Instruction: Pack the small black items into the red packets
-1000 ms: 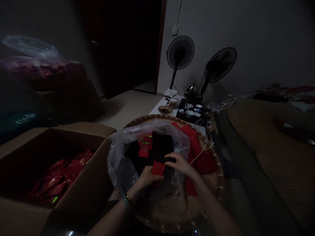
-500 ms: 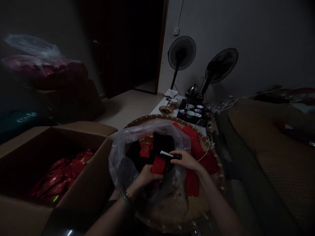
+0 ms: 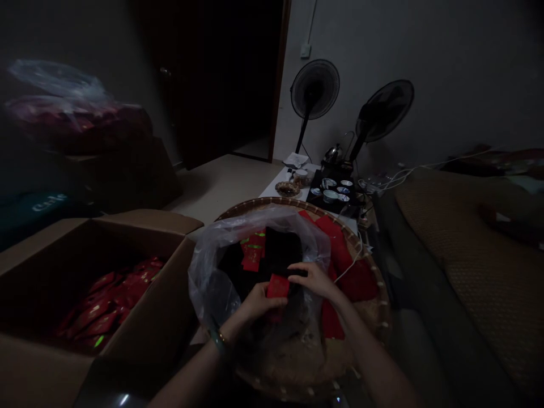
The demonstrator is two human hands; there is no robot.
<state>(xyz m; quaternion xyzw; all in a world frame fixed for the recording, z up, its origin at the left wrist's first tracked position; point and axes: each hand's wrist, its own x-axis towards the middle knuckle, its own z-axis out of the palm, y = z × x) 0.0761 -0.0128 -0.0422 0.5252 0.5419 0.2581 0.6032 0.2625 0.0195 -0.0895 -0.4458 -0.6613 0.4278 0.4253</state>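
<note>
My left hand [image 3: 257, 301] is closed on a small red packet [image 3: 279, 287], holding it up over an open clear plastic bag [image 3: 206, 255]. My right hand [image 3: 313, 279] is at the packet's right edge, thumb and forefinger curled around something dark that I cannot make out against the black background. Inside the bag lie dark contents [image 3: 287, 243] and several red packets with gold print and green marks [image 3: 252, 256]. The bag rests in a round woven bamboo tray [image 3: 293, 371]. More red packets [image 3: 334, 320] lie on the tray, right of the bag.
An open cardboard box [image 3: 148, 226] at left holds a heap of red packets [image 3: 100, 306]. Behind the tray, a low table [image 3: 272, 188] carries small cups [image 3: 330, 196] and a kettle [image 3: 334, 153]. Two fans [image 3: 315, 89] stand by the wall. A woven mat [image 3: 467, 249] covers the seat at right.
The dark piece with a white strip in my right hand no longer shows its white part. That hand has moved slightly left, and the red packet has shifted slightly right, so they are closer.
</note>
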